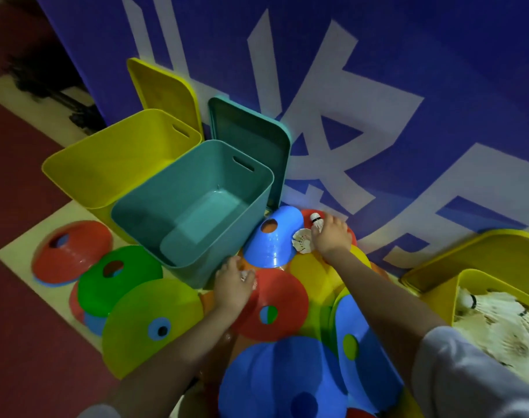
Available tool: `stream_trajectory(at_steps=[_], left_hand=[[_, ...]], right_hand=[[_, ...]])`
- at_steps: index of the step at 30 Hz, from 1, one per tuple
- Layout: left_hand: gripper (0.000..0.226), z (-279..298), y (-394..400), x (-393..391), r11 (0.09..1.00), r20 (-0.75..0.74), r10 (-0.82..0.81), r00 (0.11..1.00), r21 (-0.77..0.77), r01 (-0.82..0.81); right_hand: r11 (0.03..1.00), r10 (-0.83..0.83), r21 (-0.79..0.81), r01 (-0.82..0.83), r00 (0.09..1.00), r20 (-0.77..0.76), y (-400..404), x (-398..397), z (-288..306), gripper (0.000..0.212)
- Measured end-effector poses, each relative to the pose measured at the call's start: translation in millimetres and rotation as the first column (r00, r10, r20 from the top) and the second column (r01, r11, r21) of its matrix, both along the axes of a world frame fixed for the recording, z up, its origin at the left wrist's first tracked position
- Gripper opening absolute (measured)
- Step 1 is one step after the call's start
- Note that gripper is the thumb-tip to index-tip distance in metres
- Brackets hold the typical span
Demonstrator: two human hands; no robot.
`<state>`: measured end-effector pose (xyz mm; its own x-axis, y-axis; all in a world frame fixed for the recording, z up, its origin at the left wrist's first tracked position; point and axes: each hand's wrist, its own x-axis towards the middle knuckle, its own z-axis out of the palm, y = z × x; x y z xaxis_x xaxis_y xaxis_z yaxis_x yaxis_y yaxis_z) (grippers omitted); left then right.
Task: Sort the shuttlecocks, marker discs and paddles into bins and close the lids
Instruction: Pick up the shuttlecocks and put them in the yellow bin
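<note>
Blue banner (438,86) behind open bins (193,206)

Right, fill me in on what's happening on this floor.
A person is sorting sports gear. The right hand grips a shuttlecock beside a tilted blue marker disc; the left hand holds something small and white I can't make out. The teal bin stands open and empty, the yellow bin behind it open too. Another bin on the right already holds shuttlecocks.

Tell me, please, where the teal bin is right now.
In the head view the teal bin stands open left of centre, against the yellow bin on its left, with its teal lid leaning on the blue wall behind it.
</note>
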<state>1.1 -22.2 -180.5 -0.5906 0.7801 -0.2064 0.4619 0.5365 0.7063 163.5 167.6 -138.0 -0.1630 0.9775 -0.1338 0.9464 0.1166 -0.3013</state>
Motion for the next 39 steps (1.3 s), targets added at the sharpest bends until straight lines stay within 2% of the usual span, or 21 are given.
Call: stream_trajectory(at_steps=[2,5,7,9,11,14,18,22,25,30,33,37,39], left_hand=[[0.040,-1.4,7.2,-2.7,0.992,0.080,0.107,0.991,-0.072,-0.101],[0.044,-4.6,13.7,-6.1,0.977,0.193,0.183,0.964,-0.141,-0.157],[0.038,4.9,14.8,-2.4,0.972,0.219,0.213,0.952,-0.146,-0.184],[0.037,19.1,16.0,4.6,0.975,0.240,0.184,0.953,-0.169,-0.146],[0.036,28.6,16.7,10.3,0.982,0.247,0.147,0.958,-0.149,-0.113],[0.029,38.3,15.6,15.1,0.989,0.278,0.144,0.950,-0.061,-0.132],[0.029,51.4,16.9,27.4,0.995,0.241,0.035,0.970,0.086,-0.057],[0.002,76.0,16.1,55.8,0.966,0.300,-0.099,0.949,0.259,0.019],[0.016,100.3,14.9,85.2,0.934,0.319,-0.166,0.933,0.354,0.045],[0.019,120.9,16.5,140.8,0.894,0.428,-0.247,0.869,0.447,0.035],[0.019,128.1,15.0,180.4,0.880,0.445,-0.298,0.844,0.471,0.063],[0.023,143.8,5.1,240.9,0.867,0.513,-0.418,0.750,0.472,0.160],[0.023,150.7,1.1,271.6,0.841,0.492,-0.479,0.727,0.495,0.219]], right_hand=[[0.999,-0.028,-0.029,0.029,0.999,0.033,6.1,0.9,-4.5,0.051],[0.997,-0.021,-0.069,0.025,0.997,0.069,8.5,4.5,-10.7,0.049],[0.996,-0.016,-0.091,0.021,0.999,0.047,7.3,8.2,-15.6,0.050],[0.992,-0.028,-0.127,0.024,0.999,-0.033,5.9,12.8,-17.2,0.046],[0.988,-0.059,-0.150,0.033,0.982,-0.178,4.8,19.3,-15.2,0.039],[0.997,-0.070,-0.060,0.051,0.924,-0.376,1.5,31.6,-2.9,0.033],[0.997,-0.004,0.063,0.041,0.865,-0.501,-8.6,51.6,23.1,0.030],[0.986,-0.019,0.116,0.122,0.765,-0.643,-29.8,78.1,52.6,0.031],[0.977,-0.028,0.131,0.171,0.702,-0.711,-53.2,107.9,70.8,0.027],[0.958,-0.006,0.176,0.228,0.626,-0.780,-98.3,174.4,93.6,0.017],[0.941,-0.042,0.171,0.292,0.602,-0.797,-122.7,227.0,102.1,0.016],[0.906,-0.106,0.187,0.381,0.630,-0.769,-148.4,308.7,105.0,0.026],[0.885,-0.178,0.157,0.439,0.629,-0.757,-159.9,346.4,105.1,0.032]])
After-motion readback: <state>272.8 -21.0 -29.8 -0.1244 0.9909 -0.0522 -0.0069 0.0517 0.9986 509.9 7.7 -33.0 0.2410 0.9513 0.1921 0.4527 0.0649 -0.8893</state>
